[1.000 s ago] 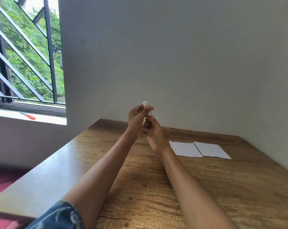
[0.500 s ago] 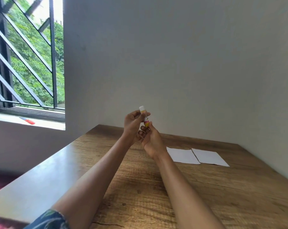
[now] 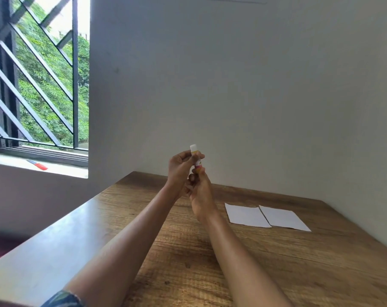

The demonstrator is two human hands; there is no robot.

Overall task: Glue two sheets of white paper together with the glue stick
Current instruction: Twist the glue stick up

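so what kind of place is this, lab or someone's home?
Probably a home room, not a lab: a bare wooden table pushed into a plain wall corner, a barred window looking onto trees, and only two paper sheets plus the glue stick in the hands.

I have one view only, head-mounted, wide-angle. It faces forward and slightly down along both forearms toward the left hand [image 3: 179, 168] and right hand [image 3: 201, 193], raised at mid-distance over the table [image 3: 276, 262]; a wall corner stands beyond them.
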